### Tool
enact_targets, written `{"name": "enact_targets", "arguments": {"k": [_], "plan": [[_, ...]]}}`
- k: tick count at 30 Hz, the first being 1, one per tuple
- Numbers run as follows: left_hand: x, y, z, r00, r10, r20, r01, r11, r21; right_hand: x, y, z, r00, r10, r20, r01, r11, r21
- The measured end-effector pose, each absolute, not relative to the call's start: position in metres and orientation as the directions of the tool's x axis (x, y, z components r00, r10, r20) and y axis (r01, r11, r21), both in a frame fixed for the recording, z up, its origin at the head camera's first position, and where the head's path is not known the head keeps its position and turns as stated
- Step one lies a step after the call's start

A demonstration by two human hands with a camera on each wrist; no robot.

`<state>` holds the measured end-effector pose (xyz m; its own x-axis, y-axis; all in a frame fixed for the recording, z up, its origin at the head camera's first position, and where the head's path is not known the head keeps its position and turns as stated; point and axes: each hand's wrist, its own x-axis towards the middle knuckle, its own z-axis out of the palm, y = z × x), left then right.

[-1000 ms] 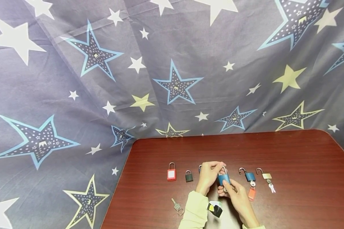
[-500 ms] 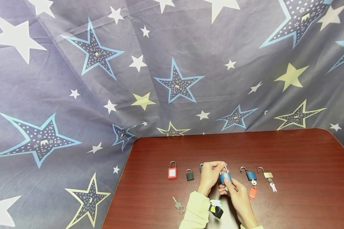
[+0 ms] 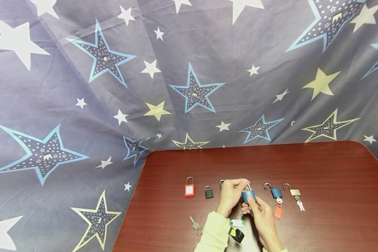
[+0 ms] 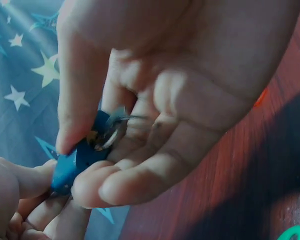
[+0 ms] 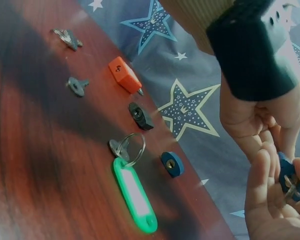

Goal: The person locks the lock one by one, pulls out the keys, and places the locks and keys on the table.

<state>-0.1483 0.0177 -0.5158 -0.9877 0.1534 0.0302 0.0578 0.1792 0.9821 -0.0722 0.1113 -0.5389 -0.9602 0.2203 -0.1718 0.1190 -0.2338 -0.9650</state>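
A blue padlock [image 3: 248, 196] is held up between both hands above the table. My left hand [image 3: 230, 194] pinches its metal shackle at the top, back of the hand toward the head camera. My right hand [image 3: 262, 217] grips the blue body, thumb on its face and fingers curled behind. In the left wrist view a key [image 4: 109, 135] sticks out from the padlock's underside, partly hidden by the right hand's fingers. The right wrist view also shows this key [image 5: 291, 189] at the blue body, next to the right hand's fingers.
Left of the hands lie a red padlock [image 3: 189, 190], a dark padlock [image 3: 209, 193] and a half-hidden blue padlock [image 3: 221, 184]. At right are two unlocked padlocks, blue [image 3: 276, 193] and brass [image 3: 295, 192], with keys. Nearer are a key [image 3: 196, 225] and a green-edged tag [image 3: 237, 223].
Both hands keep their hold, and the padlock has tilted slightly and shifted a little to the right. More of the green-edged tag shows beside the left sleeve.
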Motion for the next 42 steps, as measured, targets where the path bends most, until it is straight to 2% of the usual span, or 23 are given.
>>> {"name": "enact_targets", "arguments": {"k": [6, 11, 16, 21, 28, 37, 42], "plan": [[-0.145, 0.017, -0.512, -0.986, 0.134, 0.094, 0.129, 0.276, 0.952, -0.075, 0.111, -0.536, -0.962, 0.217, -0.165, 0.11, -0.243, -0.964], [-0.147, 0.017, -0.511, -0.983, 0.15, 0.102, 0.14, 0.265, 0.954, -0.076, 0.112, -0.535, -0.964, 0.213, -0.161, 0.109, -0.238, -0.965], [-0.152, 0.018, -0.513, -0.984, 0.168, 0.059, 0.095, 0.215, 0.972, -0.078, 0.114, -0.535, -0.962, 0.222, -0.16, 0.113, -0.21, -0.971], [-0.159, 0.016, -0.512, -0.979, 0.202, -0.006, 0.015, 0.104, 0.994, -0.084, 0.118, -0.533, -0.967, 0.225, -0.119, 0.075, -0.192, -0.979], [-0.149, 0.008, -0.512, -0.969, 0.238, -0.064, -0.062, 0.013, 0.998, -0.084, 0.127, -0.532, -0.961, 0.242, -0.133, 0.097, -0.158, -0.983], [-0.129, -0.003, -0.527, -0.94, 0.322, -0.11, -0.099, 0.051, 0.994, -0.076, 0.128, -0.537, -0.96, 0.231, -0.16, 0.124, -0.16, -0.979], [-0.129, 0.0, -0.527, -0.947, 0.308, -0.087, -0.07, 0.069, 0.995, -0.077, 0.125, -0.536, -0.962, 0.23, -0.15, 0.115, -0.161, -0.98]]}}
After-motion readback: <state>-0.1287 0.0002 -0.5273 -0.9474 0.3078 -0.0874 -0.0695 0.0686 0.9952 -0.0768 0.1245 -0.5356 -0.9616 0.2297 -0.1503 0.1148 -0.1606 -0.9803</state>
